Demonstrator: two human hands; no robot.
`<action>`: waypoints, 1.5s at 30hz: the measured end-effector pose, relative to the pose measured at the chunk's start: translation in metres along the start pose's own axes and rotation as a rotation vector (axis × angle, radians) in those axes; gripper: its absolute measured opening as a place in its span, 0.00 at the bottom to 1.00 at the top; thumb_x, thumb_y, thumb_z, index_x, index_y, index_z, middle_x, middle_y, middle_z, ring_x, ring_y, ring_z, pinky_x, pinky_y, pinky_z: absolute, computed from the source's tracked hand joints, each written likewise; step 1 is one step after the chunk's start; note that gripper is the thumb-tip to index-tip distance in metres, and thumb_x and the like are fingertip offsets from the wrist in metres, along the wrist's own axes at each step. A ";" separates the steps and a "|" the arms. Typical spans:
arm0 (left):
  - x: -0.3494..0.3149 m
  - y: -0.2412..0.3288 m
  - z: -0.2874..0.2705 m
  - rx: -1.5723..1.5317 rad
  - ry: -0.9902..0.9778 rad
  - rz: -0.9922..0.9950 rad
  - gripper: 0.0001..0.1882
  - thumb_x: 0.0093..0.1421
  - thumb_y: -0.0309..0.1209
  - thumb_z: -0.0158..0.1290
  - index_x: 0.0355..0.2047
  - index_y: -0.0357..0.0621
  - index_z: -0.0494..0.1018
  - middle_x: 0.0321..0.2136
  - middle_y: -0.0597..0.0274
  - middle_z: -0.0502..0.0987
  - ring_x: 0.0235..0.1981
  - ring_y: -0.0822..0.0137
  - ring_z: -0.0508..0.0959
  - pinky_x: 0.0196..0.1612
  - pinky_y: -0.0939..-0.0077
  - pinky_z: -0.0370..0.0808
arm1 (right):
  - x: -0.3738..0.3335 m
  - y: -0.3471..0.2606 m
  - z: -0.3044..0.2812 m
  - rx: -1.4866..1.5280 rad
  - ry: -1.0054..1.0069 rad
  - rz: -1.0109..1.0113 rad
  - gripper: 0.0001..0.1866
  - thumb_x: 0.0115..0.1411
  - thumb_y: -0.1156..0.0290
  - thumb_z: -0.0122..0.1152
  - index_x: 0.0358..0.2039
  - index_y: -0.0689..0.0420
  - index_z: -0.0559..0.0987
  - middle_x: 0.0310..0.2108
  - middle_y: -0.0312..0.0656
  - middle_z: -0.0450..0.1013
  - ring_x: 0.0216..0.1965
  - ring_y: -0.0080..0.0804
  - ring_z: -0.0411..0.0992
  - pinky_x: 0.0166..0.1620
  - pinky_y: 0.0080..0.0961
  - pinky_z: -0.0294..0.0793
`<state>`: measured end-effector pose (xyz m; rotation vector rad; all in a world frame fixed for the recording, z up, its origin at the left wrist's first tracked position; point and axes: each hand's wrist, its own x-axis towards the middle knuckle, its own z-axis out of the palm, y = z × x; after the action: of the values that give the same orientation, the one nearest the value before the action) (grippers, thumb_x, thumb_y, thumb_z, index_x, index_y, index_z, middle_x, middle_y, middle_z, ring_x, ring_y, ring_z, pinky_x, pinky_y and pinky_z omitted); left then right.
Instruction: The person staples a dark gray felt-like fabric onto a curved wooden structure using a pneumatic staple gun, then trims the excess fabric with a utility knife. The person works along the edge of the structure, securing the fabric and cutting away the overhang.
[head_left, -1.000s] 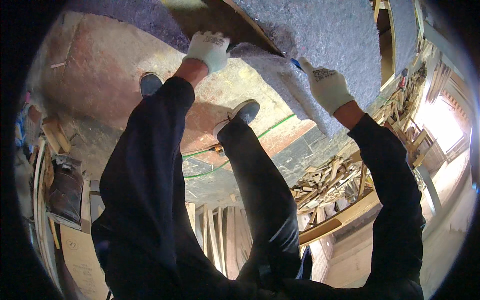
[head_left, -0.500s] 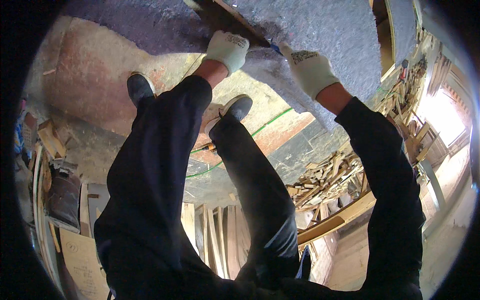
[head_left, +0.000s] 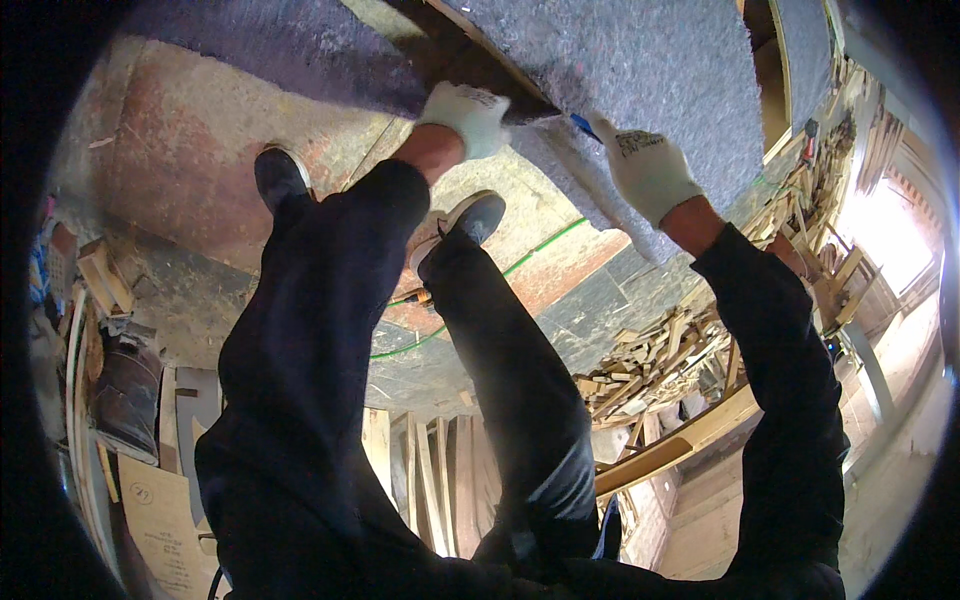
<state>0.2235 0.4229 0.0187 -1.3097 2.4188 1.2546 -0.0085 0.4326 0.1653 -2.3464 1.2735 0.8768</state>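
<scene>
A sheet of grey-blue felt [head_left: 650,60] lies over a wooden panel at the top of the view. My right hand [head_left: 650,172], in a white work glove, grips a blue-handled cutter [head_left: 584,124] at the panel's edge; its blade is hard to make out. Left of it, my gloved left hand [head_left: 466,120] is closed on the loose edge of the felt, its fingertips partly hidden. A darker flap of felt [head_left: 290,50] hangs away to the left, and a gap shows between it and the panel.
Both my shoes [head_left: 474,217] stand on the worn floor [head_left: 190,150]. A green cable [head_left: 540,246] crosses it behind my foot. Heaped wood offcuts [head_left: 650,360] lie at right, with a long curved board [head_left: 690,435] nearby. Cardboard [head_left: 165,520] and planks stand at lower left.
My right hand and the cutter have moved right and slightly down along the felt. My left hand has shifted a little right and down, and the gap beside the panel looks wider.
</scene>
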 end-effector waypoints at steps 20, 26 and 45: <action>0.014 0.038 0.031 0.052 0.120 0.074 0.10 0.55 0.34 0.52 0.33 0.53 0.83 0.32 0.56 0.84 0.35 0.54 0.84 0.35 0.52 0.74 | -0.014 0.012 0.015 -0.024 -0.124 0.038 0.25 0.65 0.71 0.47 0.63 0.51 0.66 0.26 0.45 0.78 0.26 0.46 0.78 0.29 0.43 0.77; 0.011 0.037 0.033 0.071 0.146 0.116 0.09 0.55 0.34 0.52 0.32 0.55 0.82 0.31 0.57 0.83 0.34 0.54 0.84 0.36 0.52 0.74 | 0.002 0.002 0.024 -0.093 -0.084 -0.009 0.23 0.62 0.72 0.49 0.60 0.55 0.70 0.28 0.46 0.79 0.29 0.44 0.79 0.29 0.43 0.77; -0.011 0.033 0.040 0.042 0.133 0.153 0.09 0.57 0.33 0.50 0.34 0.54 0.80 0.34 0.57 0.83 0.38 0.54 0.83 0.40 0.52 0.73 | -0.031 0.020 0.053 -0.075 -0.096 -0.012 0.31 0.62 0.75 0.48 0.67 0.49 0.63 0.26 0.48 0.78 0.26 0.47 0.78 0.29 0.43 0.76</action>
<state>0.1957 0.4682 0.0177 -1.2562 2.6673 1.1786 -0.0571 0.4703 0.1458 -2.3355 1.2072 1.0371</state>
